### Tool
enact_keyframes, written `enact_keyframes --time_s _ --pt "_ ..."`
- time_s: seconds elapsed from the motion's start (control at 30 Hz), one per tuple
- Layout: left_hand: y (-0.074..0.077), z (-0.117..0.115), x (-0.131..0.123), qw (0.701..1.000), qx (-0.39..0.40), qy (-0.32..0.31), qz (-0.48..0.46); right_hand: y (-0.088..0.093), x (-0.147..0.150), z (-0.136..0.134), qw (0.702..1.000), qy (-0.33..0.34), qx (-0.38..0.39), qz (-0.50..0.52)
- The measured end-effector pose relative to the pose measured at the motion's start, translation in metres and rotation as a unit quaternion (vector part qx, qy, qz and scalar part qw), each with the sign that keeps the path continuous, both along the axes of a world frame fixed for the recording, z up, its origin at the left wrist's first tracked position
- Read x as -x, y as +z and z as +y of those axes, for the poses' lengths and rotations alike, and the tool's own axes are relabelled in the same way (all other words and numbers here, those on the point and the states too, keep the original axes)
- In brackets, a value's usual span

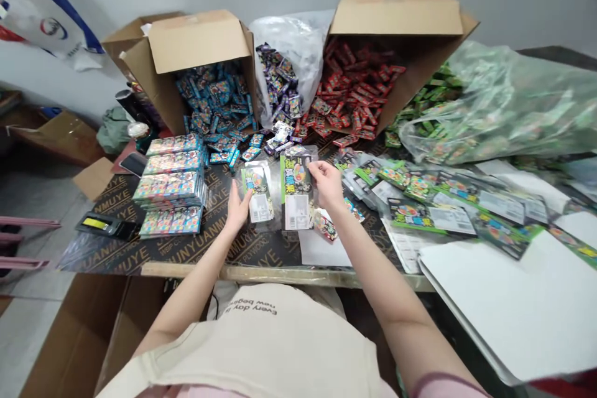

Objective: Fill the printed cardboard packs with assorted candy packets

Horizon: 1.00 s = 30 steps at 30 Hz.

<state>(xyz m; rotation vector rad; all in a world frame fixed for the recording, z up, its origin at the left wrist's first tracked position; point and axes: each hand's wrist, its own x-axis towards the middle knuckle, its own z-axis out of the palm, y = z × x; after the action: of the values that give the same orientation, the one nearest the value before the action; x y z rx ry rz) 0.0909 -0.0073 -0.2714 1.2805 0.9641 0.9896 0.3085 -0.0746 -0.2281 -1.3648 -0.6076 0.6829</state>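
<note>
My left hand (237,210) grips the left edge of a clear plastic pouch (262,206) with a green and black printed label, its thumb lying over the front. Another printed pouch (297,196), black and green with a white panel below, is pinched at its upper right edge by the fingers of my right hand (328,183). The two pouches stand side by side above the table. Under my right wrist lie a few small colourful packets (325,224) and a white sheet (321,249), both partly covered.
Stacked multicoloured packs (170,186) stand at left beside a black device (106,225). Behind are a carton (198,43) of blue packets, a bag (293,31) of purple ones, a carton (396,15) of red ones and a green-packet bag (517,99). Printed pouches (429,214) spread rightward near a white board (517,305).
</note>
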Motion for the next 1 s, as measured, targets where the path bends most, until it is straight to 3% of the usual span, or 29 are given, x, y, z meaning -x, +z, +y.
enact_keyframes --time_s 0.07,0.1,0.13,0.2,0.27,0.37,0.5,0.67,0.87,1.0 --pt "0.005 -0.006 0.003 0.999 -0.031 0.016 0.012 -0.006 0.019 -0.004 0.997 0.044 -0.016 0.054" --pt "0.009 -0.014 0.002 1.0 -0.007 -0.014 -0.014 -0.01 0.031 -0.007 0.995 0.063 -0.023 0.074" --pt "0.013 -0.023 -0.001 0.995 0.048 -0.066 -0.062 -0.014 0.045 -0.009 0.993 0.075 -0.028 0.086" --pt "0.023 -0.045 -0.009 0.954 0.192 -0.163 -0.163 -0.023 0.07 -0.014 0.995 0.062 -0.035 0.076" --pt "0.03 -0.062 -0.014 0.907 0.296 -0.201 -0.224 -0.027 0.089 -0.02 0.999 0.016 -0.036 0.008" --pt "0.029 -0.073 -0.011 0.877 0.353 -0.21 -0.25 -0.023 0.1 -0.03 0.984 -0.045 -0.017 -0.17" --pt "0.019 -0.07 0.003 0.878 0.352 -0.249 -0.208 -0.004 0.089 -0.033 0.947 -0.016 -0.002 -0.321" --pt "0.015 -0.064 0.014 0.902 0.293 -0.262 -0.179 0.014 0.062 -0.024 0.934 0.112 -0.001 -0.338" --pt "0.022 -0.056 0.023 0.915 0.221 -0.312 -0.132 0.028 0.041 -0.028 0.852 0.353 0.026 -0.385" --pt "0.027 -0.055 0.025 0.923 0.22 -0.295 -0.112 0.032 0.035 -0.03 0.848 0.392 0.011 -0.357"
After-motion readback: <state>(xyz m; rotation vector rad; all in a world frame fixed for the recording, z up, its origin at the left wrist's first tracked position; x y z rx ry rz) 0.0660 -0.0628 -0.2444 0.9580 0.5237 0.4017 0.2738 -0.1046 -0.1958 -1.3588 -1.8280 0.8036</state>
